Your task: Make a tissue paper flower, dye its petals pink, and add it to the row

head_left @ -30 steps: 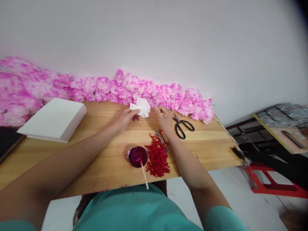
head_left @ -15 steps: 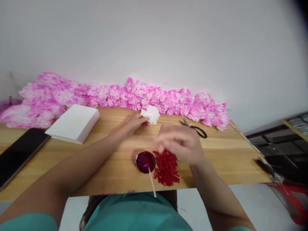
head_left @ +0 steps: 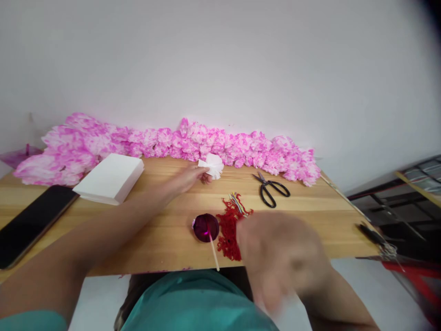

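My left hand [head_left: 198, 176] pinches a small white paper flower [head_left: 214, 166] by its gathered end, over the middle of the table. My right hand [head_left: 282, 257] is smeared by motion at the table's front edge, so its fingers cannot be read. Close to its left side lies a heap of red yarn pieces [head_left: 228, 234], with several thin sticks or wires [head_left: 237, 203] at its far end. A small cup of dark magenta liquid [head_left: 201, 228] stands beside the yarn, and a thin wooden stick [head_left: 214, 253] leans out of it toward me.
Black-handled scissors [head_left: 269, 187] lie spread on the wooden table [head_left: 165, 243]. Pink-and-white paper flowers [head_left: 206, 140] are piled along the wall. At the left are a stack of white paper [head_left: 109, 177] and a black phone [head_left: 34, 223]. A black-handled tool [head_left: 372, 234] lies at the right edge.
My right hand has swung down and toward me, uncovering the scissors' handles and the thin sticks. My left hand keeps holding the white paper flower. The view has shifted slightly.
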A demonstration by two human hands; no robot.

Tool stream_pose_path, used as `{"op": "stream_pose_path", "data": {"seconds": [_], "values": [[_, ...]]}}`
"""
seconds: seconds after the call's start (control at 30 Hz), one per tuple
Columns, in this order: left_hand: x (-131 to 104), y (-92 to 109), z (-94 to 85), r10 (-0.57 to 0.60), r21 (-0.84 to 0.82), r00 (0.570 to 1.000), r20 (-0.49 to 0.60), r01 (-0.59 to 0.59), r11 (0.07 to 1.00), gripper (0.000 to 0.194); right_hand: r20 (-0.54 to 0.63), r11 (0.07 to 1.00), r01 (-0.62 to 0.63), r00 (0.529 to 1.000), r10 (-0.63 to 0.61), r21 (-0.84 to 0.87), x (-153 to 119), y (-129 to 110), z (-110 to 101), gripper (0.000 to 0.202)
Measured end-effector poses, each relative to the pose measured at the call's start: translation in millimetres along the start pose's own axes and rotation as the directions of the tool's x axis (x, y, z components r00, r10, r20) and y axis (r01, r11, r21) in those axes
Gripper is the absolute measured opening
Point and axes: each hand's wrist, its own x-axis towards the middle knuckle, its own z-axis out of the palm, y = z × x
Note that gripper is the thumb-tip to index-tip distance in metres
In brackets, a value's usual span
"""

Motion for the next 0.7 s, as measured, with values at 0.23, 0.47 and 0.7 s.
{"op": "stream_pose_path", "data": {"seconds": [0.23, 0.47, 0.7], "values": [[4.8, -14.3, -4.0, 0.002, -0.119, 0.998, -0.057, -0.009, 0.993, 0.022, -0.268, 0.879, -0.210, 0.958, 0.099, -0.429, 46.8, 100.0, 21.9, 0.024], [5.3, -15.1, -3.9, 0.055, -0.153, 0.998, -0.034, -0.059, 0.986, 0.022, -0.161, 0.676, -0.202, 0.979, 0.124, -0.709, 54.9, 144.3, 44.1, 0.028], [0.1, -8.4, -4.1, 0.039, -0.105, 0.997, 0.061, -0.032, 0.994, 0.051, -0.267, 0.683, -0.257, 0.959, 0.094, -0.684, 54.8, 155.3, 48.4, 0.022]]}}
